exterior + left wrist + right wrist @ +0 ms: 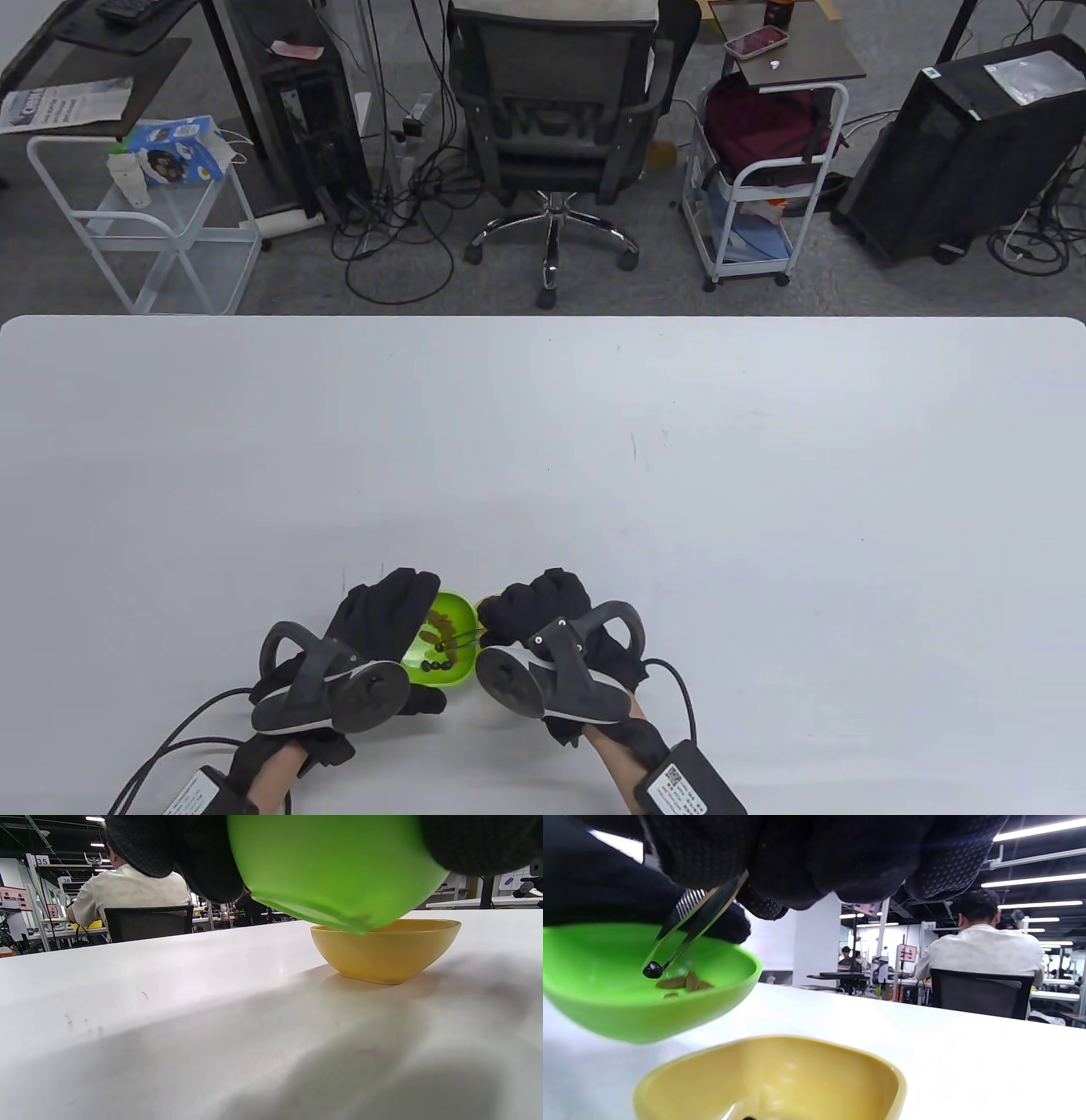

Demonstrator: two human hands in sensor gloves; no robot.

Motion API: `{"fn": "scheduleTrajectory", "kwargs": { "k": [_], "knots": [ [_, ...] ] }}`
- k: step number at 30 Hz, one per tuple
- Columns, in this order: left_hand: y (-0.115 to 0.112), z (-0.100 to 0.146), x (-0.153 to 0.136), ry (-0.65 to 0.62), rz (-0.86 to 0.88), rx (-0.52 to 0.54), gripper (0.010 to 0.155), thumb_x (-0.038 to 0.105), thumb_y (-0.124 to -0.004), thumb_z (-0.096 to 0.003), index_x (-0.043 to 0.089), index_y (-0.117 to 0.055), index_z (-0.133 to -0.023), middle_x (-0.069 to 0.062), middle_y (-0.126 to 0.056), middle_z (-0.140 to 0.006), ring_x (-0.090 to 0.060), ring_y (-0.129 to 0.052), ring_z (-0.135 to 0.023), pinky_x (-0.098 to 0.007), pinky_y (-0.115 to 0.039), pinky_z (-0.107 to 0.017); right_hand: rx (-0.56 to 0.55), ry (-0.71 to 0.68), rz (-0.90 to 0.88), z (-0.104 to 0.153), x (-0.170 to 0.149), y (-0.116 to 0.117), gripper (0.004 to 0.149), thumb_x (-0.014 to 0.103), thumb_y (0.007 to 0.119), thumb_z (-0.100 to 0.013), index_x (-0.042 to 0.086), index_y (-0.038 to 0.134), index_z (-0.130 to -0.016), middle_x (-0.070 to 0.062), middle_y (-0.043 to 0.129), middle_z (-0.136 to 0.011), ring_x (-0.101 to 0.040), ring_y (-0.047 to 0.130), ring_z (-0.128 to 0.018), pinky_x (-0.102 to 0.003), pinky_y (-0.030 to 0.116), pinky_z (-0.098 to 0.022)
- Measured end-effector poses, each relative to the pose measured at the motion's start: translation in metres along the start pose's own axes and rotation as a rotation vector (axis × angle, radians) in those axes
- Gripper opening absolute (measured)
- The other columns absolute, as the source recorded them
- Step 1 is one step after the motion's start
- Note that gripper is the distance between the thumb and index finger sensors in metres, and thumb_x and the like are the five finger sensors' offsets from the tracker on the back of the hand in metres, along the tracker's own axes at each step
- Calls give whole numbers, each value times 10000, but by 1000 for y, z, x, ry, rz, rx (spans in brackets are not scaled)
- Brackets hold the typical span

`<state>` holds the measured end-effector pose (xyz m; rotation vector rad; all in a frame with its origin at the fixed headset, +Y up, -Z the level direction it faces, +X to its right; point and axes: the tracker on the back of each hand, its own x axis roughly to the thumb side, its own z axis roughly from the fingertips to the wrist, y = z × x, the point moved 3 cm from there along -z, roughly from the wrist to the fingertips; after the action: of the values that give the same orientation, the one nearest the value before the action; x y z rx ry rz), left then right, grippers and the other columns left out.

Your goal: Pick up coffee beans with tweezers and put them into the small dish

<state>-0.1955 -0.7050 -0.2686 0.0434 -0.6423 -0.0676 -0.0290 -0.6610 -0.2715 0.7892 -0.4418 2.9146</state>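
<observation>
Tweezers [687, 927] pinched in the right hand [543, 615] slant down leftward, tips gripping a dark bean [652, 970] inside the green bowl [445, 649] gripped by the left hand [382, 620].

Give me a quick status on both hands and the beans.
Left hand holds green dish tilted off the table. Right hand pinches tweezers, tips on a dark bean inside it. Yellow dish waits below; nothing blocking.
</observation>
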Motion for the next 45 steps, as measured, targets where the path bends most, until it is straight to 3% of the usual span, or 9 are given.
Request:
{"fn": "scheduleTrajectory", "kwargs": {
  "k": [9, 21, 32, 45],
  "knots": [
    [0, 0, 0, 0, 2, 2, 1153, 704, -741, -324, -27, -474, -1174, -331, -625, -1168, -422, -890, -951, -643, -725, -729, -51, 122, -84, 7, -39, -15, 417, 415, 737, -403, 249, 852, -768, 86, 909, -565, -150, 941, -408, -532, 747, -680],
    [0, 1, -1, 1, 4, 5, 1150, 705, -740, -325, -25, -474, -1173, -330, -626, -1168, -420, -890, -951, -643, -724, -730, -13, 233, -131, 12, -72, -11, 414, 412, 742, -406, 248, 854, -770, 82, 909, -569, -158, 937, -414, -539, 737, -689],
    [0, 2, -1, 0, 5, 8, 1150, 703, -742, -325, -25, -475, -1173, -331, -624, -1168, -422, -890, -951, -644, -723, -730, -17, 225, -115, 12, -69, -12, 432, 421, 751, -398, 244, 850, -780, 88, 912, -572, -158, 943, -417, -540, 739, -686],
    [1, 2, -1, 0, 2, 7, 1152, 704, -742, -324, -27, -474, -1173, -332, -625, -1168, -423, -891, -950, -644, -724, -729, -7, 66, -93, 7, -27, -5, 427, 427, 759, -392, 258, 859, -772, 99, 918, -561, -150, 950, -402, -533, 753, -674]
  ]
}}
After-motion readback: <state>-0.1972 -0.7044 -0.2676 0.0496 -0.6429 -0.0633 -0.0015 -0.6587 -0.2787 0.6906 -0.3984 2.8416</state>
